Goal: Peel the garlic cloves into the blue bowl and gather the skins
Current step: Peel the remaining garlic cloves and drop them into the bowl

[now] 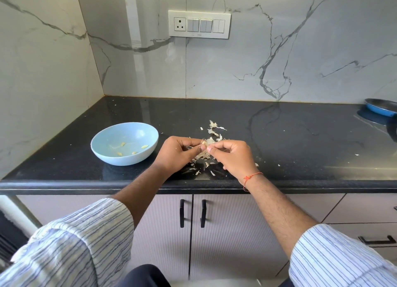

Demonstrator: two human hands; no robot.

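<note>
A light blue bowl (124, 143) stands on the black counter (300, 140) left of my hands, with several peeled garlic cloves (122, 144) in it. My left hand (179, 152) pinches a garlic clove (203, 143) between thumb and fingers. Facing it, my right hand (232, 155) pinches the papery skin (211, 141) on that same clove. Loose garlic skins (214, 128) lie scattered behind and beneath both hands, and some are hidden under them.
A blue pan (381, 109) sits at the far right edge of the counter. A marble wall with a switch panel (199, 24) rises behind. Cabinet doors with black handles (193, 213) are below the counter's front edge.
</note>
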